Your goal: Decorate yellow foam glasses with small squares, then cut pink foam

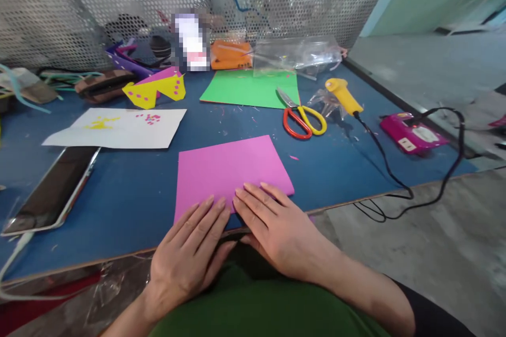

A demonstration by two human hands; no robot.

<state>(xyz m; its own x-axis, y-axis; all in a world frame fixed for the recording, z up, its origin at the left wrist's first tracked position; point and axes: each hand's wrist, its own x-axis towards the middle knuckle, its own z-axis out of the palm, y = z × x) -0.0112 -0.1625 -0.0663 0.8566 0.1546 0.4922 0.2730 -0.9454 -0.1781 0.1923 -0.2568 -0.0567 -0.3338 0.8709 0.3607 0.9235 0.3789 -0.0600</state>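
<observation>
A pink sheet of paper (229, 168) lies flat on the blue table (130, 195), near its front edge. My left hand (190, 250) rests on the sheet's near edge, fingers stretched out flat and together. Beside it, my right hand (272, 221) also lies flat on the near edge of the sheet, fingers extended. The fingertips of both hands almost meet at the middle of the sheet. Neither hand holds anything.
Scissors with red and yellow handles (302, 116) lie behind the sheet, next to a yellow glue gun (343, 96) with a black cord. A green sheet (253, 89), a white sheet (118, 127), yellow and pink cut-outs (156, 88), a tablet (55, 187) and a magenta device (413, 133) lie around. Mesh fence behind.
</observation>
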